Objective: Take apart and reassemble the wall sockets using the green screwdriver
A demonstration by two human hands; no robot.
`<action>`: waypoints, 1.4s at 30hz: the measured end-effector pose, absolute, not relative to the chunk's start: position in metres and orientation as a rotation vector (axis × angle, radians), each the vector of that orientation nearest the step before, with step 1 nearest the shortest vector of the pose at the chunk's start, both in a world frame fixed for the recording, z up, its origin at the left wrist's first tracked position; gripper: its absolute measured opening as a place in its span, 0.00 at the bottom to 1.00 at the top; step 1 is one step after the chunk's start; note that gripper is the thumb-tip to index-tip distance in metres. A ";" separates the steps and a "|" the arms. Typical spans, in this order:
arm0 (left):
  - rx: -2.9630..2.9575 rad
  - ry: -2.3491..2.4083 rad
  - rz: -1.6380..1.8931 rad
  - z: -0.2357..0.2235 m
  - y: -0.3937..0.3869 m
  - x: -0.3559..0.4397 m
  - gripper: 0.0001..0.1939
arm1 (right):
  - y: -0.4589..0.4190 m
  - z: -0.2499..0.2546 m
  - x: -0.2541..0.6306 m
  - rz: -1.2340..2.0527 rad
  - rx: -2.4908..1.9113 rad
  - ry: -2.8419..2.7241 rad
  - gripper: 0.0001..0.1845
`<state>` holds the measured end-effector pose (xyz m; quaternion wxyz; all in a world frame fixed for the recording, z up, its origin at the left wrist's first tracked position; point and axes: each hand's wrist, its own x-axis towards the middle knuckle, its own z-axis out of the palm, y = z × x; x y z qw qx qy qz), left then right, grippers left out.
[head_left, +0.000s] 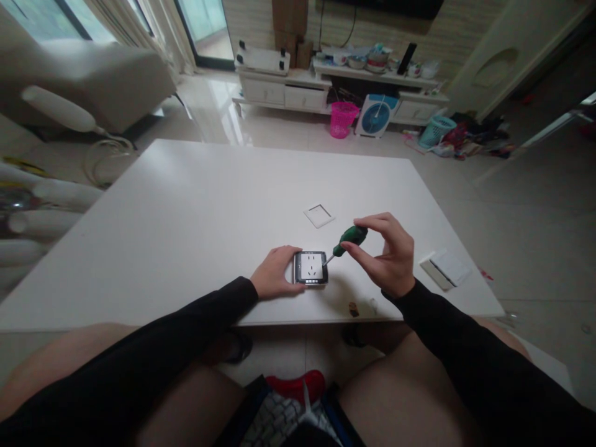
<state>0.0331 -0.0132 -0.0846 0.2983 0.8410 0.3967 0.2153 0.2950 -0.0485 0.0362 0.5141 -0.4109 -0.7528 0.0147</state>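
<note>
A wall socket (311, 267) with a white face and a dark surrounding frame lies near the front edge of the white table (209, 211). Its left side is gripped by my left hand (278, 272), thumb below and fingers above. My right hand (388, 251) pinches the green handle of a screwdriver (351, 238) between thumb and fingers. The screwdriver slants down to the left, its tip at the right side of the socket's frame. Beyond the socket rests a thin white square cover frame (319, 215).
Right of my right hand lies a white flat box or switch panel (444, 269). A small brown piece (354, 308) and a tiny clear item (373, 304) sit at the front edge. Past the table stand a pink basket (343, 119) and a blue fan (376, 116).
</note>
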 end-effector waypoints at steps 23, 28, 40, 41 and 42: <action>2.276 1.036 0.581 -0.089 -0.012 0.033 0.44 | -0.047 0.036 0.293 0.179 -0.941 -1.858 0.22; 2.264 1.037 0.577 -0.088 -0.012 0.034 0.44 | -0.047 0.034 0.291 0.134 -0.926 -1.831 0.22; 2.265 1.040 0.577 -0.087 -0.012 0.034 0.45 | -0.047 0.034 0.291 0.102 -0.914 -1.829 0.24; 2.264 1.042 0.575 -0.087 -0.013 0.034 0.45 | -0.048 0.034 0.291 0.135 -0.920 -1.827 0.25; 2.262 1.044 0.573 -0.087 -0.013 0.034 0.45 | -0.049 0.033 0.291 0.168 -0.931 -1.831 0.27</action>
